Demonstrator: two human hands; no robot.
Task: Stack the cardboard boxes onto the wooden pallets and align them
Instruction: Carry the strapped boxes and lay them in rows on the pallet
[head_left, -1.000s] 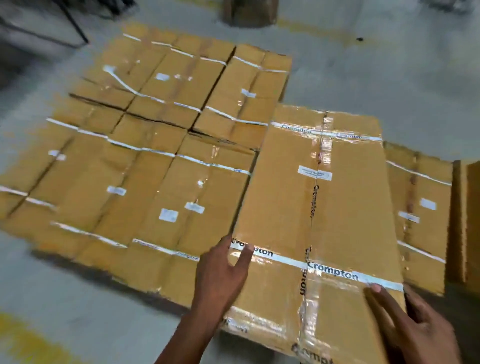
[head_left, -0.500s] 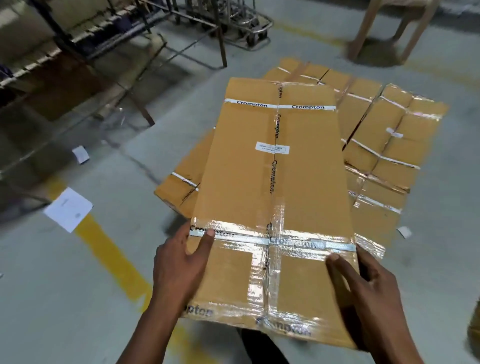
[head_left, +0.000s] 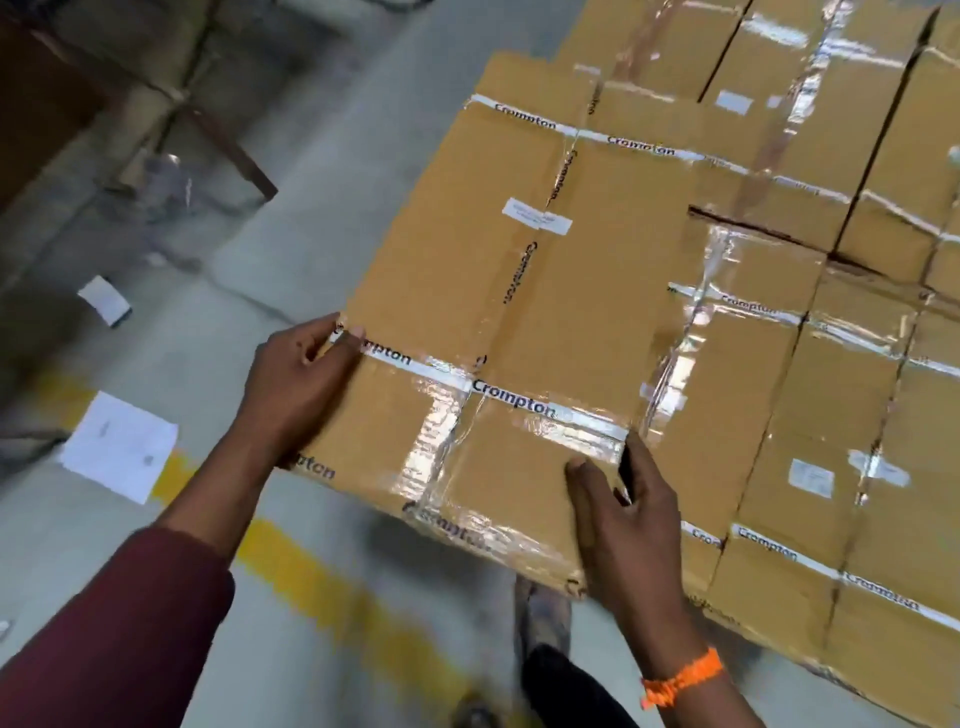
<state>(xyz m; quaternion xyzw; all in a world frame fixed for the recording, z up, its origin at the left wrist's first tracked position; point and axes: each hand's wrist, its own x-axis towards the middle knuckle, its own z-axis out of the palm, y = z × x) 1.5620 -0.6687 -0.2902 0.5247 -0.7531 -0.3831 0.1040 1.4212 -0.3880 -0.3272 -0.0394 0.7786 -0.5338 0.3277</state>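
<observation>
Left hand (head_left: 301, 387) and right hand (head_left: 626, 530) gripped a cardboard box (head_left: 519, 291) taped "Crompton" by stacked boxes (head_left: 831, 426), above a grey floor (head_left: 322, 244) with a yellow line (head_left: 317, 582).

Both arms reach forward, with the hands set apart on either side of one box (head_left: 519, 291). The left hand (head_left: 301, 384) grips the box's left edge with the back of the hand up, fingers curled round that edge and a fingertip resting on the top face. Behind this hand the forearm is bare up to a dark red sleeve (head_left: 114, 634). The right hand (head_left: 623, 519) holds the near right corner, thumb flat on top and fingers against the right side. An orange band (head_left: 680, 675) circles the wrist behind this hand.
</observation>
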